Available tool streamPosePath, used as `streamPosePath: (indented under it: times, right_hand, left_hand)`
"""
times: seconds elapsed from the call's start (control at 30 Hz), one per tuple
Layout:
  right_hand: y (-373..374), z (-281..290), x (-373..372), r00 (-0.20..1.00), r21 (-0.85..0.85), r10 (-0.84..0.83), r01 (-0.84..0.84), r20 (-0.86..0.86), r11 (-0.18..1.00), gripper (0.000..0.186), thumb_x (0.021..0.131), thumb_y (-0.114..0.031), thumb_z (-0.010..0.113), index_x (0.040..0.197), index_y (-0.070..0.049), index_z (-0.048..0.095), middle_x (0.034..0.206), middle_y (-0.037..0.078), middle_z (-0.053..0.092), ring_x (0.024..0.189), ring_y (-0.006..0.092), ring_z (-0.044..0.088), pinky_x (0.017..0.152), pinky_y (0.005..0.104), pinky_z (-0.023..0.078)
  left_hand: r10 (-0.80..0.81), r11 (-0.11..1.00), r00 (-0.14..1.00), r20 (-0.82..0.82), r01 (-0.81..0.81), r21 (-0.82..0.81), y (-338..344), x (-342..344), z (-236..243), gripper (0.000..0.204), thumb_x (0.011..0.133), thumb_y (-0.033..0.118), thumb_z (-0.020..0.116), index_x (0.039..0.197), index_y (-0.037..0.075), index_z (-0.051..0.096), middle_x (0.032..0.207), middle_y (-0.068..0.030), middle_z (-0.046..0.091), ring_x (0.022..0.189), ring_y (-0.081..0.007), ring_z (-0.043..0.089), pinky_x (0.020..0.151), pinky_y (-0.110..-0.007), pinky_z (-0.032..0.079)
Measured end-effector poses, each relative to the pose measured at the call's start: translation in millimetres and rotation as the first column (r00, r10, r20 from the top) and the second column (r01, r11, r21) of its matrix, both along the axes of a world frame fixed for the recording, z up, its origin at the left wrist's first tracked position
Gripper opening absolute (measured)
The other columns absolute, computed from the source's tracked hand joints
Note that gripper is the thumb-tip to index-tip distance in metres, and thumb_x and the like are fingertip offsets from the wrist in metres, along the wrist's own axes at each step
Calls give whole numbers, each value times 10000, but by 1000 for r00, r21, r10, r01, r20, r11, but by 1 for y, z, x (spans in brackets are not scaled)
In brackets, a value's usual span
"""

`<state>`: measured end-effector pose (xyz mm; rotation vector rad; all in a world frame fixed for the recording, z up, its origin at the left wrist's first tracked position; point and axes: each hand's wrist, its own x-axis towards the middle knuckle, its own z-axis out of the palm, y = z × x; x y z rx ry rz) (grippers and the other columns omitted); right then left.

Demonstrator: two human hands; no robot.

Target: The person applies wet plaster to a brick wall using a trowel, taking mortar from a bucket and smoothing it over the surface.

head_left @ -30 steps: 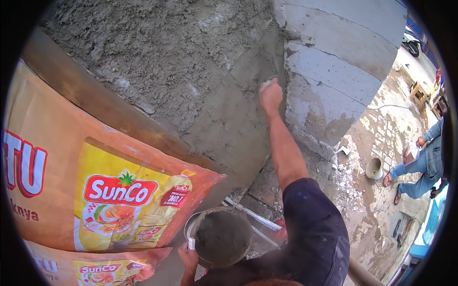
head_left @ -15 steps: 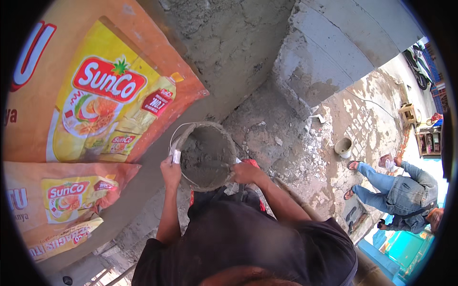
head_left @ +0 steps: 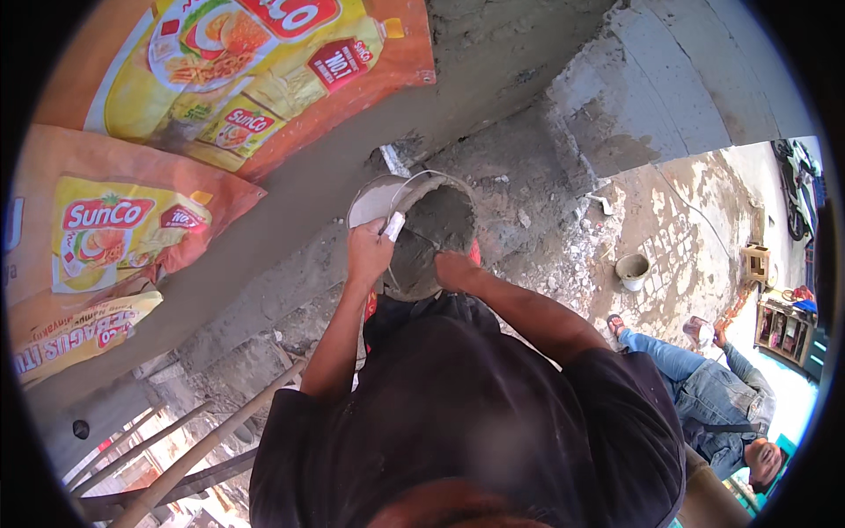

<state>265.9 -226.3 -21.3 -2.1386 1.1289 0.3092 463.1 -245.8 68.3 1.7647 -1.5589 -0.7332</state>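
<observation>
A light-coloured bucket (head_left: 373,199) with a thin wire handle leans tilted in front of my body, its inside coated with wet grey mortar (head_left: 440,216). My left hand (head_left: 370,253) is closed around the white grip of the handle at the bucket's left side. Over the near right part of the opening, my right hand (head_left: 455,271) is closed, fingers curled. A thin, mortar-smeared tool reaches from it into the mortar, apparently a trowel; most of it blends into the grey.
Orange printed plastic sheets (head_left: 202,167) hang at left beside a grey plastered wall (head_left: 299,194). Bamboo poles (head_left: 211,440) lie lower left. A second bucket (head_left: 632,271) stands on the rubble-strewn ground at right, near a person in a denim jacket (head_left: 726,396). A grey slab (head_left: 669,79) juts in above.
The bucket and both hands have shifted right and up in view, and the bucket is tipped more, showing its left outer wall. My right hand has moved in over the opening. The view has turned.
</observation>
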Motion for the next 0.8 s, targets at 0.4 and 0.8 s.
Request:
streamPosePath:
  times: [0.4,0.8]
  right_hand:
    - [-83,113,-24,952,675,-294,160,89,721,397,873,-344,664,946,39,587,752,113,626,644,202,625,494,352,491]
    - [-81,185,61,669,843,-527,-322,525,432,237,890,-191,684,809,-46,515,567,-8,434,420,86,447,342,257,355]
  left_hand:
    - [-222,962,974,46,226,-154,-47,7,150,229,813,110,635,655,-17,529,502,-90,389,499,-159,309,465,-331,306]
    - [-104,979,978,-181,68,-194,-45,54,245,179,897,151,668,802,1,646,693,81,526,641,-8,410,548,-212,312]
